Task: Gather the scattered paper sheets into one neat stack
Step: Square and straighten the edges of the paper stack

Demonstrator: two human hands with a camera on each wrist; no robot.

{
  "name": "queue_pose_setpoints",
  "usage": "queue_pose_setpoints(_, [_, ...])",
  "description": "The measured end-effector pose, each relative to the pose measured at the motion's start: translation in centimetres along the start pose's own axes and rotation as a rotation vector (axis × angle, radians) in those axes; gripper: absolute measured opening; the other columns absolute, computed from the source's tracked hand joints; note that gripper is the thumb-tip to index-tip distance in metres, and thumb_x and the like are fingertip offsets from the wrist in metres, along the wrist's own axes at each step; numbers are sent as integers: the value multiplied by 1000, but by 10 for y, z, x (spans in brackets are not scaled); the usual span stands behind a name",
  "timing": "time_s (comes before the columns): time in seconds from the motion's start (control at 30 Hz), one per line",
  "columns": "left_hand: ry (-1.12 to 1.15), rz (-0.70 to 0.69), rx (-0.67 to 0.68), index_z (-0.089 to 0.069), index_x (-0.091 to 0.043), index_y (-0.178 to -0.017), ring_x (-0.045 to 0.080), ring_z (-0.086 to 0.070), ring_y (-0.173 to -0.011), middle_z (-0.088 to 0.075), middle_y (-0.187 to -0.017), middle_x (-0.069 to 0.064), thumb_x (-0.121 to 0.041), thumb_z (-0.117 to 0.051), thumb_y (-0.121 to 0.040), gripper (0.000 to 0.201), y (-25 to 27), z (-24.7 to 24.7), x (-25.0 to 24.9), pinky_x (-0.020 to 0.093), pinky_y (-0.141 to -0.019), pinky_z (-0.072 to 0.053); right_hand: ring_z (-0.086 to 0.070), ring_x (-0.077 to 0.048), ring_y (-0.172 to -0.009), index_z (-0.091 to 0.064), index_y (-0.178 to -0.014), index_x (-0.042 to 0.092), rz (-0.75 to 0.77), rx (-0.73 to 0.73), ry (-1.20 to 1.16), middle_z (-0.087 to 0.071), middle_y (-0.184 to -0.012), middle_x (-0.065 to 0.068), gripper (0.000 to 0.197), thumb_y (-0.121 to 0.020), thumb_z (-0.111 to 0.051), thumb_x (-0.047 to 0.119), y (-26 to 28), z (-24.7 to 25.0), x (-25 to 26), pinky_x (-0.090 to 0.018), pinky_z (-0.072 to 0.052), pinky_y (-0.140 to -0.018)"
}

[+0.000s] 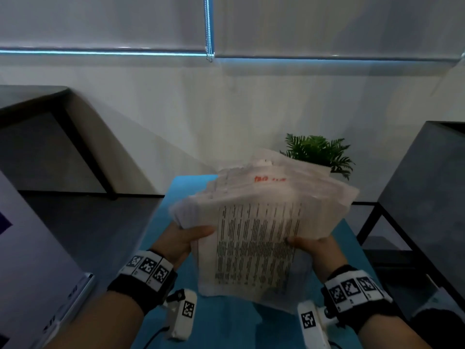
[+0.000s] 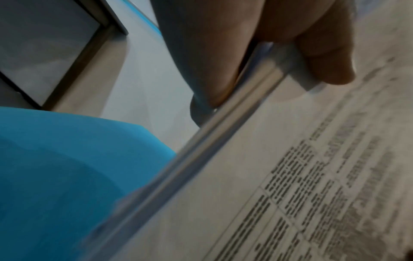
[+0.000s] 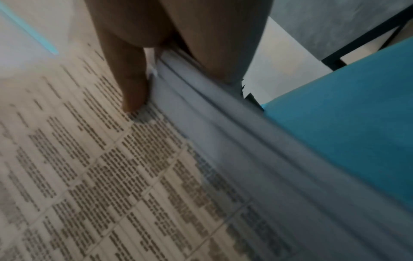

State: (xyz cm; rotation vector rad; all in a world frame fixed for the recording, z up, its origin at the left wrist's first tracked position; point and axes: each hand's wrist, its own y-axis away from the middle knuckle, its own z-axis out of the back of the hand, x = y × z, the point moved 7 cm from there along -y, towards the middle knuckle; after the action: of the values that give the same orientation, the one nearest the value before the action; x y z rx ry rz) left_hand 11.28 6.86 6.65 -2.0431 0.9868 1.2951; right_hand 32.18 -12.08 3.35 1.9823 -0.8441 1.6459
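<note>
White printed sheets, the whole bundle of paper (image 1: 261,222), sit up off the blue table (image 1: 191,190) in your two hands, so the gathering looks mostly done: you have no loose pages showing on the strip of tabletop that the head view takes in, though the bundle hides much of it. Your left hand (image 1: 186,238) grips the left edge, thumb curled over the top page and fingers (image 2: 214,88) wrapped underneath, as the left wrist view shows. Your right hand (image 1: 314,245) pinches the right edge the same way, thumb (image 3: 132,84) pressed on the print and the rest of the hand below. What is left, by my reading, is the neatening. The pages fan out at the far end, corners stepping past one another toward the potted plant (image 1: 317,152), and the right wrist view shows the side edges lying in loose layers instead of one flush face. You would likely need to square those edges, perhaps by tapping them on the table, and then lay the stack down flat. Motion blur keeps me from counting the sheets.
</note>
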Motion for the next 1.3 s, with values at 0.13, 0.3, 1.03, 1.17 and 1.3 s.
queue_pose_setpoints(0.13, [20, -80, -8, -76, -21, -94, 25, -71, -93, -74, -100, 11, -4, -80, -54, 44, -4, -9, -22, 39, -77, -59, -67, -17, -97, -61, -114, 4, 95, -19, -75, -73, -103, -2, 93, -32, -94, 30, -4, -1, 18, -24, -56, -82])
queue_pose_setpoints(0.3, [-81, -32, -26, -75, -20, -99, 25, -68, -101, -73, -106, 10, -22, -94, -37, 65, -4, 5, -1, 40, -85, -56, -68, -19, -96, -65, -102, 6, 49, 2, -30, -74, -97, -6, 79, -32, -93, 32, 2, 2, 7, -21, -57, -73])
queue_pose_setpoints(1.03, [-39, -26, 28, -68, -17, -111, 29, -65, -108, -69, -114, 15, -25, -95, -38, 77, 6, -1, -4, 37, -83, -57, -68, -22, -99, -62, -109, 9, 27, 45, -37, -73, -104, -8, 88, -30, -95, 31, 2, -5, 10, -30, -58, -77])
queue_pose_setpoints(1.17, [35, -13, -3, -69, -13, -105, 30, -70, -95, -72, -104, 16, -24, -96, -29, 81, -1, -12, -7, 42, -77, -59, -66, -25, -103, -62, -112, 8, 64, 1, -77, -70, -108, -10, 50, -66, -70, -13, 1, -14, 25, -33, -56, -85])
queue_pose_setpoints(1.3, [0, -44, -1, -65, -14, -114, 25, -68, -101, -71, -109, 12, -13, -93, -42, 77, 5, -1, -13, 37, -80, -58, -67, -25, -101, -59, -116, 5, 34, 27, -122, -71, -108, -12, 78, -46, -90, 17, 8, 5, 18, -34, -57, -81])
